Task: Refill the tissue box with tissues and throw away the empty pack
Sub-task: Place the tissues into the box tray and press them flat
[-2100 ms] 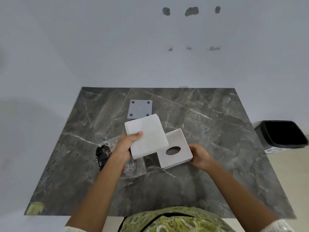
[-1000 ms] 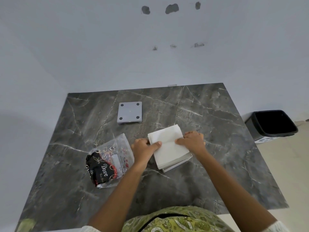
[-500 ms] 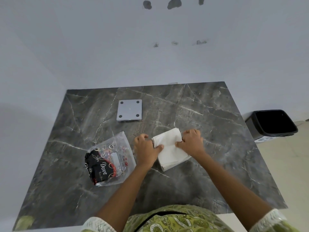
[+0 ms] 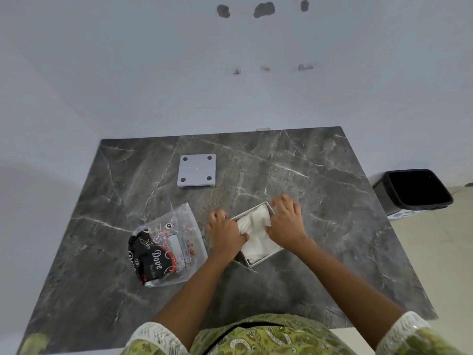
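The tissues (image 4: 256,234), flat on top a moment ago, are now pushed into the tissue box (image 4: 258,261) at frame centre; left hand (image 4: 226,233) and right hand (image 4: 285,222) both press them, grip closed on tissues. The empty pack (image 4: 166,245) remains on the counter (image 4: 332,226).

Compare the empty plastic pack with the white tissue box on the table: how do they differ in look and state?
The empty plastic pack is clear film with black and red print; the tissue box is plain white. The pack lies flat and crumpled, untouched; the box is rigid, open at the top, and holds the tissues that the left hand and right hand press into it. Both rest on the dark marble table.
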